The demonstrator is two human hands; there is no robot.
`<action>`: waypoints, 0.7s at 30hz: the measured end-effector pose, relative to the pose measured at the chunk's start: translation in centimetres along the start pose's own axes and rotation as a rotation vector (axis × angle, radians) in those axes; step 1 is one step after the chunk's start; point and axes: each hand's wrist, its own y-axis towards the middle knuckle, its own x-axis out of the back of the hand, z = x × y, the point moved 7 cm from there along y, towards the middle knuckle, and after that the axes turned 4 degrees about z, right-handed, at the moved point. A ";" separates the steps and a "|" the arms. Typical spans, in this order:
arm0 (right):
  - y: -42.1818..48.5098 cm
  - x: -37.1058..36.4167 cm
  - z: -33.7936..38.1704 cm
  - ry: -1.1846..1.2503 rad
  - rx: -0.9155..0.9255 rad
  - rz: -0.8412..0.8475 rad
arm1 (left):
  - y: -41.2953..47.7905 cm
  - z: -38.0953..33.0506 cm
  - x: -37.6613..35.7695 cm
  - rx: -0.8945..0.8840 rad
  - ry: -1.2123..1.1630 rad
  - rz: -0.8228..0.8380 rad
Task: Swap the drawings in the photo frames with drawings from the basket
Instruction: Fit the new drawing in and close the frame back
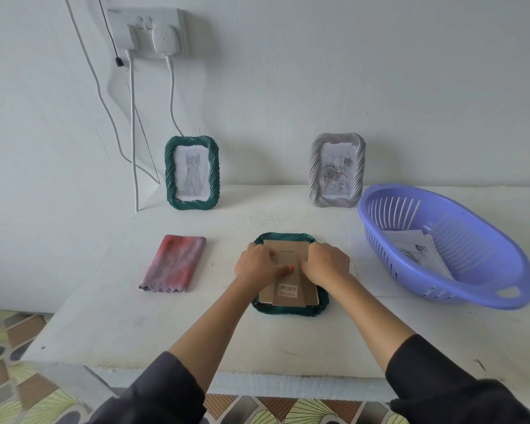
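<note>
A dark green photo frame (288, 310) lies face down in the middle of the white table, its brown cardboard back (291, 293) with a barcode sticker facing up. My left hand (256, 264) rests on the left side of the back, thumb stretched across the cardboard stand. My right hand (325, 263) presses on the right side with fingers curled at the edge. A green frame with a cat drawing (192, 172) and a grey frame with a rose drawing (337, 169) stand against the wall. The purple basket (471, 289) at right holds several drawings (416, 249).
A folded red-purple cloth (175, 263) lies left of the face-down frame. A sheet of white paper (371, 270) lies partly under the basket. Wall socket with plugs (153, 32) and cables hanging down behind the left frame. The table's front edge is near my sleeves.
</note>
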 end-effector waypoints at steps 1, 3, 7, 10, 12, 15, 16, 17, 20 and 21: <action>0.0 0.0 0.0 -0.002 0.004 0.006 | 0.0 0.0 0.0 0.003 0.001 0.001; -0.2 0.0 0.0 0.012 0.011 0.013 | -0.1 0.0 0.0 0.004 0.002 0.002; -0.6 -0.1 -0.6 0.130 0.019 0.066 | -0.1 0.1 0.0 -0.012 -0.043 0.021; -1.2 0.1 -1.5 0.262 0.021 0.053 | -0.5 0.6 0.7 -0.035 -0.159 0.003; -1.8 0.7 -2.3 0.318 0.015 0.014 | -0.8 1.1 1.5 -0.044 -0.176 -0.041; -2.5 0.6 -3.8 0.371 -0.010 0.019 | -1.2 2.2 1.9 -0.007 -0.169 -0.030; -2.8 0.2 -4.1 0.381 -0.019 0.054 | -1.4 2.4 1.7 0.010 -0.154 0.006; -3.0 -0.1 -4.4 0.386 -0.016 0.082 | -1.6 2.5 1.6 0.020 -0.149 0.020; -3.8 -0.7 -4.2 0.388 0.005 0.113 | -2.1 3.0 0.9 0.059 -0.176 0.059; -3.9 -0.9 -4.0 0.381 0.017 0.113 | -2.3 3.0 0.9 0.065 -0.191 0.057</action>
